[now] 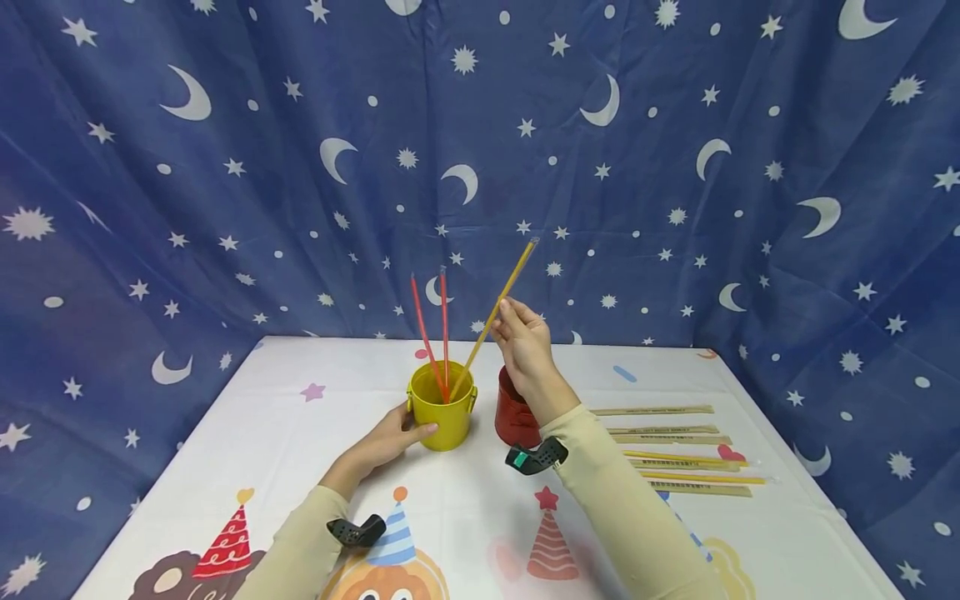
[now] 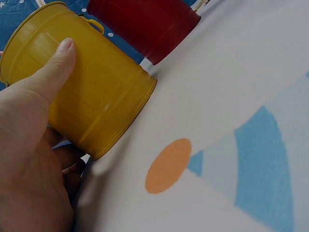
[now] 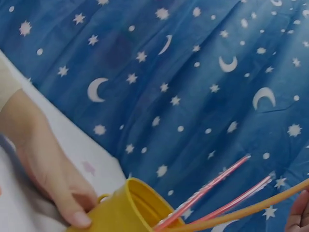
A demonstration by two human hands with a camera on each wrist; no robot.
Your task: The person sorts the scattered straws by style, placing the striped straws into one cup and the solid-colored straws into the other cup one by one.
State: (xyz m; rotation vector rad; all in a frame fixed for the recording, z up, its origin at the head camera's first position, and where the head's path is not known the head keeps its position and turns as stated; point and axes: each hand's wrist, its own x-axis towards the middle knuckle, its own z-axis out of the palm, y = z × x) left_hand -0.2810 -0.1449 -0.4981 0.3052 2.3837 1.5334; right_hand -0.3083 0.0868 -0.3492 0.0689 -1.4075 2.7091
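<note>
My left hand [image 1: 386, 437] grips a small yellow metal bucket [image 1: 442, 427] low on its side, with the thumb across the front and fingers round the left side. The bucket stands upright on the table. Two red straws [image 1: 422, 321] in clear wrappers lean inside it. Above and to the right, my right hand [image 1: 522, 342] pinches a long yellow straw [image 1: 517, 268] partway along between thumb and fingers. That straw's lower end is inside the bucket, and it slants up to the right. In the left wrist view, the thumb lies on the yellow wall [image 2: 101, 92].
A dark red bucket [image 1: 513, 417] stands right of the yellow one, partly hidden by the right hand and forearm. Farther right lie several printed paper-wrapped sticks [image 1: 667, 430] and two yellow straws [image 1: 705, 478]. A star-patterned blue curtain [image 1: 375, 167] hangs behind the white table [image 1: 300, 417].
</note>
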